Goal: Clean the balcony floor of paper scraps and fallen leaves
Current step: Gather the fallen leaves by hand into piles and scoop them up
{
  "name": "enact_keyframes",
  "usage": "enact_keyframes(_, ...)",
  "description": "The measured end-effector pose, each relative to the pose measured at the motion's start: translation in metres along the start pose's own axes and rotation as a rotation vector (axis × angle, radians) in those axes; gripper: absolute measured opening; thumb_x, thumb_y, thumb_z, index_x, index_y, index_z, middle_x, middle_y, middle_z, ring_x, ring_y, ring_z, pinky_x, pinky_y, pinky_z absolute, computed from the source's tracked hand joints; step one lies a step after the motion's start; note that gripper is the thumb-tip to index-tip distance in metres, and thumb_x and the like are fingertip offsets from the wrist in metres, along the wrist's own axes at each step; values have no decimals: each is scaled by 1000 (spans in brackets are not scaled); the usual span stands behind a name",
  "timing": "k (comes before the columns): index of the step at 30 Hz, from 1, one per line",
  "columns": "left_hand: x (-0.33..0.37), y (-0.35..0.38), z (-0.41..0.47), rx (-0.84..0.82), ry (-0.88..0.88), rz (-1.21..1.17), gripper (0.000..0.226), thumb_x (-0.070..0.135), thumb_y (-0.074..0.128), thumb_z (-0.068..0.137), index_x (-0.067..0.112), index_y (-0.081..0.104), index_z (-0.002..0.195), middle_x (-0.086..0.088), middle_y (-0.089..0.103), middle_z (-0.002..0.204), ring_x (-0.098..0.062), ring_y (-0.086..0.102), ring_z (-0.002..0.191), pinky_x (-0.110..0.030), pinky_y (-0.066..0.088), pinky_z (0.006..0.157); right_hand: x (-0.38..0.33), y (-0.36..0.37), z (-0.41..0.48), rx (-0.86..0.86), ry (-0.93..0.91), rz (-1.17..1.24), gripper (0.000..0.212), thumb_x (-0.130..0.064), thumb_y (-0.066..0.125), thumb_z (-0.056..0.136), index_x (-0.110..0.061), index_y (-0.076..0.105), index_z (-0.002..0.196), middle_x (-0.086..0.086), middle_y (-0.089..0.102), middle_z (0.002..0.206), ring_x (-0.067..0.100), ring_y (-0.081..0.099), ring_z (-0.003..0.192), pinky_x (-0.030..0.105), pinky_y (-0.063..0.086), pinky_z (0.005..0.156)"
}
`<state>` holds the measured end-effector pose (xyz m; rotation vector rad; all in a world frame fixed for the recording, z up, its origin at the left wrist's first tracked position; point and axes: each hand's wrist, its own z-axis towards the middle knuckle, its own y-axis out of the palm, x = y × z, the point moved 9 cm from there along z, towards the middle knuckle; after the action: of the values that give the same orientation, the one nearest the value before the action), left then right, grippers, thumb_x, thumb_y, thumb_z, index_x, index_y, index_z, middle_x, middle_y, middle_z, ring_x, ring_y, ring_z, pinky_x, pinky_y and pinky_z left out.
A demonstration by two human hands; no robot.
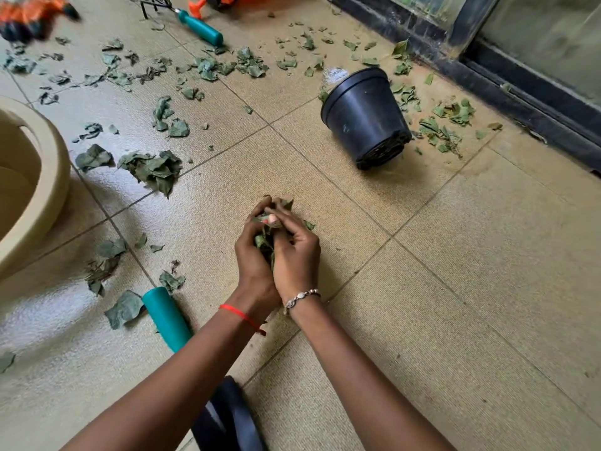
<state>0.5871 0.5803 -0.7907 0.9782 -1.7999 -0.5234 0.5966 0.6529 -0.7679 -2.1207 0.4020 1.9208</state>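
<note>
left hand [252, 258] and right hand [297, 255] are cupped together, fingers curled round a clump of leaves [264, 240] down at the tiled floor [455, 255]. loose leaves [156, 170] lie scattered left and beyond. a black pot [364, 115] lies tipped further right, a beige tub [48, 164] far left.

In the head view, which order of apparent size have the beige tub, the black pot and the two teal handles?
1. beige tub, though cropped
2. black pot
3. near teal handle, partly behind the left arm
4. far teal handle; it lies farther away, so these two may be alike
</note>
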Motion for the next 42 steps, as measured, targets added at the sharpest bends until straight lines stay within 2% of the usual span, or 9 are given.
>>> enact_keyframes(5, -4, 0, -5, -74, -152, -180, 31, 17, 41, 87, 9, 68, 99, -5, 71, 95, -16, 67, 90, -27, 46, 93, -22, 17, -7, -125, -149, -265, 29, -15, 44, 98, -7, 63, 118, 0, 51, 137, 7, 41, 130, 25, 34, 109)
enact_keyframes(12, -8, -16, -10, -11, -260, -161, 49, 27, 35, 99, 14, 76, 76, -1, 71, 87, -14, 67, 83, -24, 53, 81, -42, 35, -13, -226, -421, -782, 57, -19, 24, 87, -19, 35, 142, -3, 8, 157, 3, -8, 141, 23, -21, 111)
enact_keyframes(18, 2, -7, -9, -55, -249, -111, 46, 24, 40, 99, 17, 71, 65, 0, 67, 71, -10, 65, 68, -24, 56, 71, -42, 39, -8, -279, -366, -894, 55, -39, 30, 96, -25, 17, 147, 0, -2, 157, 11, -14, 143, 42, -17, 113)
enact_keyframes(23, 18, -7, 2, -62, -253, -153, 5, 21, 51, 86, 21, 56, 85, 4, 59, 58, -8, 55, 47, -19, 49, 46, -42, -8, 13, -172, -139, -409, 75, -65, 11, 87, -20, 23, 145, 1, 26, 151, 19, 35, 134, 32, 43, 96)
enact_keyframes(25, 23, -20, 11, -45, -247, -202, 5, 23, 51, 86, 25, 55, 86, 7, 54, 59, -6, 49, 47, -17, 45, 45, -31, -37, 18, -186, -135, -532, 78, -68, 14, 82, -23, 21, 146, 1, 23, 153, 19, 33, 136, 36, 37, 105)
enact_keyframes(30, 44, -22, 16, -115, -223, -224, 28, 17, 77, 64, 22, 57, 83, 6, 52, 62, -8, 49, 50, -18, 43, 48, 12, -57, -19, -519, -253, -1233, 118, -93, 1, 58, -15, -21, 145, 3, -27, 152, 14, -21, 141, 33, -12, 114)
enact_keyframes(32, 49, -20, 16, -91, -197, -204, 10, 13, 70, 76, 20, 64, 73, 6, 50, 62, -7, 47, 49, -17, 44, 46, 22, -45, -39, -607, -307, -1345, 121, -93, 6, 59, -11, -32, 140, 5, -37, 147, 15, -29, 138, 34, -16, 113)
enact_keyframes(36, 56, -16, 13, -82, -152, -206, 52, 20, 36, 100, 19, 68, 59, 7, 47, 61, -6, 42, 48, -15, 40, 45, 19, -22, -31, -537, -335, -1400, 121, -91, 7, 58, -9, -36, 136, 11, -37, 146, 22, -30, 137, 36, -17, 113)
enact_keyframes(42, 68, -26, 19, -82, -142, -230, 15, 14, 62, 69, 21, 57, 82, 5, 52, 66, -8, 49, 50, -17, 45, 47, 7, 9, 25, -420, -357, -1348, 108, -85, 13, 66, -18, -21, 143, 11, -17, 154, 23, -14, 143, 36, -9, 116)
